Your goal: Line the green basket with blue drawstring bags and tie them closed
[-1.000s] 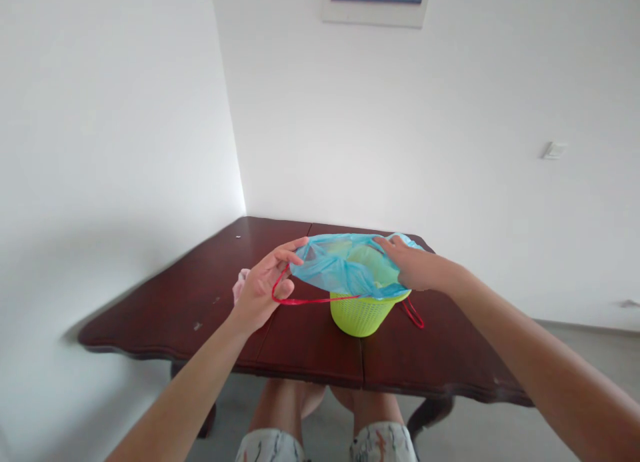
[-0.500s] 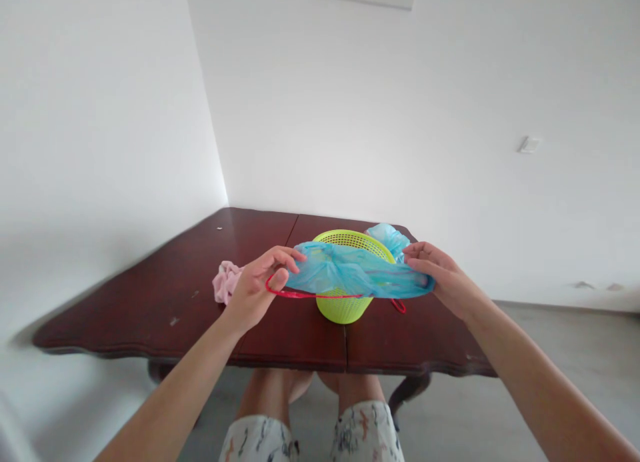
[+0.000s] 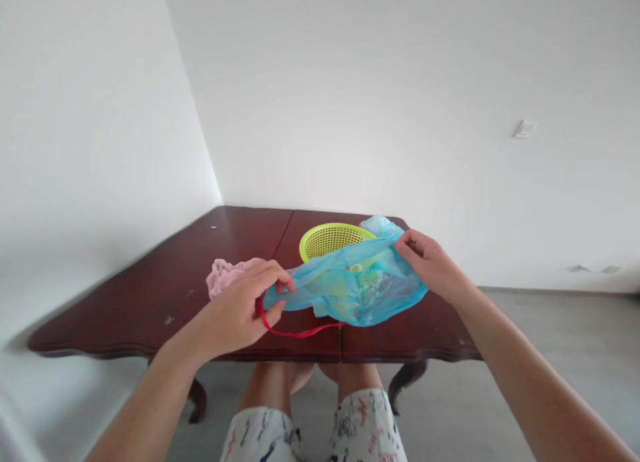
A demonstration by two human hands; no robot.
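A thin blue plastic bag is stretched between my two hands, in front of a yellow-green mesh basket. My left hand pinches the bag's left end, where a red drawstring loops from by the thumb and sags below the bag. At the upper right, my right hand grips the bag's edge between thumb and fingers. The basket's lower part is hidden behind the translucent film. Just beyond my left hand lies a crumpled pink cloth.
Behind the basket, another bunched blue plastic bag rests on the dark red wooden table. A small white scrap lies at the far left. White walls border the table's back and left; my legs are beneath its front edge.
The bag has been spread taller and hangs lower over the basket's front. My left hand has come down and nearer, and my right hand has risen slightly. The view has shifted a little.
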